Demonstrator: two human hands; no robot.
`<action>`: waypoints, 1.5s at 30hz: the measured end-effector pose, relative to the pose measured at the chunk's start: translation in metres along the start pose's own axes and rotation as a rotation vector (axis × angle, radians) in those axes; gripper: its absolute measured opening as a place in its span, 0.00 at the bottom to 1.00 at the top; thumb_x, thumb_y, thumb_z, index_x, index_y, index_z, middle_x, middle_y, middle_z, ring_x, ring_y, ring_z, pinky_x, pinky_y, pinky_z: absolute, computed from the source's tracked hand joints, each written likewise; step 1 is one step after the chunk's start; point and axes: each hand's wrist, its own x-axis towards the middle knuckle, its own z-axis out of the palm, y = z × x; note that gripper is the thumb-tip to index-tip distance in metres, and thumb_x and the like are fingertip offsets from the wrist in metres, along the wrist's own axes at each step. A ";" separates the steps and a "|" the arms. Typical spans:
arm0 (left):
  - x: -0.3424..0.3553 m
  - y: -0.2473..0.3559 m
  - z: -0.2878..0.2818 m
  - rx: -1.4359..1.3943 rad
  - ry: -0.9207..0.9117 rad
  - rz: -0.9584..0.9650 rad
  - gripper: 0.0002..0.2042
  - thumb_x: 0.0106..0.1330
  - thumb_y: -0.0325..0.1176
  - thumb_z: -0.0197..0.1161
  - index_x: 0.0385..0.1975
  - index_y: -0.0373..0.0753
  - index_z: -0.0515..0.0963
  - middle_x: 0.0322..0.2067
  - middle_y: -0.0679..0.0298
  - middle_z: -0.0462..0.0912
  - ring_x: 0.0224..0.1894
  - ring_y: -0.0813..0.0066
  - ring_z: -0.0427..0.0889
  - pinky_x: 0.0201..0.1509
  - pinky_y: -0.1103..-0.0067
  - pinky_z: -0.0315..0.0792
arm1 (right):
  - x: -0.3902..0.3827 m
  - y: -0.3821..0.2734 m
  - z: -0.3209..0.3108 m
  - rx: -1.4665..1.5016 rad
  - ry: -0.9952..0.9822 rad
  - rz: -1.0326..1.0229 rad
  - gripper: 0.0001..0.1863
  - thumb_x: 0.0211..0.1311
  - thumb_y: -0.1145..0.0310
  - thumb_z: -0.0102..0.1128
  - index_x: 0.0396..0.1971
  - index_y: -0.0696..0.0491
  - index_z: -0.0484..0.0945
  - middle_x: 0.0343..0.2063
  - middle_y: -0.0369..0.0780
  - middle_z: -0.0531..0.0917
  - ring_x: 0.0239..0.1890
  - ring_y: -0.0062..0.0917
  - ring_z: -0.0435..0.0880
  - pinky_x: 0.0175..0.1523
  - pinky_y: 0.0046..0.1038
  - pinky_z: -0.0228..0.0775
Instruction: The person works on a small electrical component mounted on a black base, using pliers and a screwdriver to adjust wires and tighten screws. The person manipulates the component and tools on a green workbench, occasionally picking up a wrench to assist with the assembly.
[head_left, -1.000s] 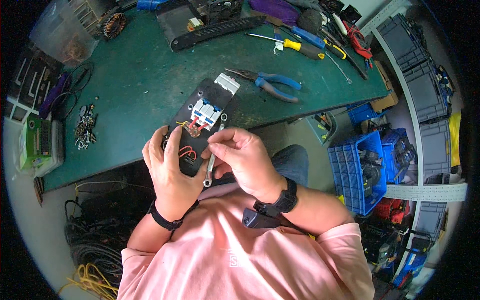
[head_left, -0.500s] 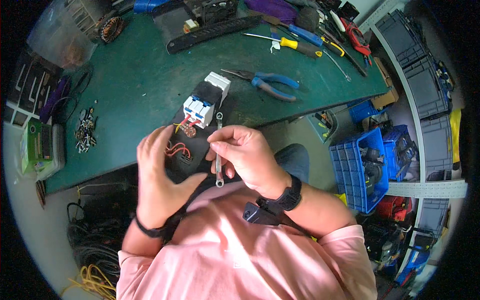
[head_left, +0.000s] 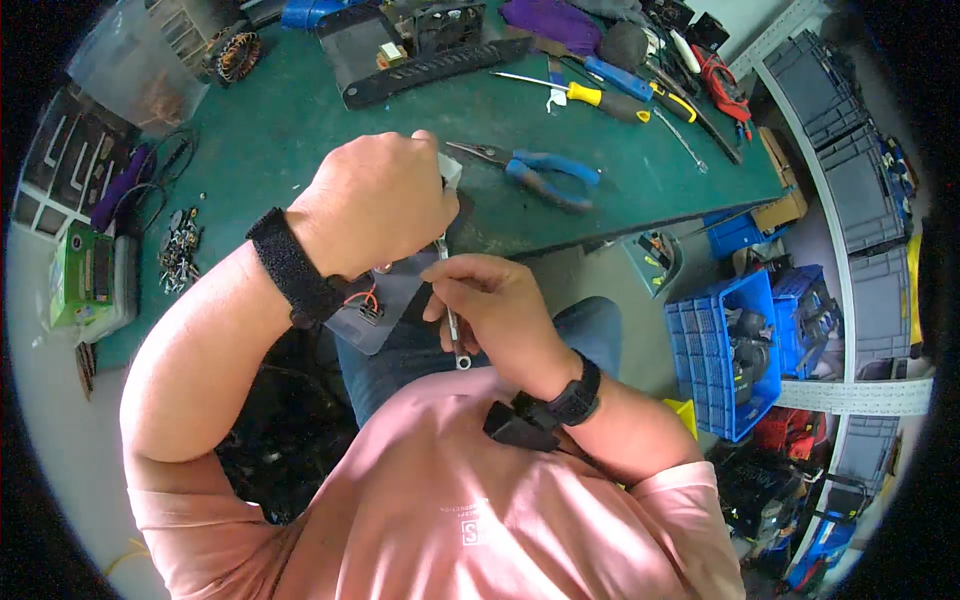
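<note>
Your green surface [head_left: 270, 110] sweeps from about 9 o'clock round past 2. A pale wall [head_left: 752, 35] shows between 1 and 2 o'clock. At 3 o'clock you have a white shelf [head_left: 880, 397] holding grey bins [head_left: 870, 200]; blue crates [head_left: 695, 350] stand just inside it. Pale floor [head_left: 640, 350] lies nearer you, toward 4. Bright streaks of light fall at your 6 o'clock.

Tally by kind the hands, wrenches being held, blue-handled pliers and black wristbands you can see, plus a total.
Left hand and right hand: 2
Held wrench: 1
Blue-handled pliers: 1
Black wristbands: 2
Total: 6
</note>
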 end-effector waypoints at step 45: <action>0.007 -0.007 -0.005 -0.049 -0.054 0.053 0.18 0.59 0.41 0.61 0.36 0.29 0.76 0.17 0.51 0.81 0.24 0.53 0.84 0.34 0.64 0.79 | 0.058 -0.090 -0.047 -0.824 -0.483 0.240 0.09 0.63 0.74 0.58 0.38 0.56 0.86 0.21 0.38 0.84 0.15 0.17 0.74 0.18 0.22 0.63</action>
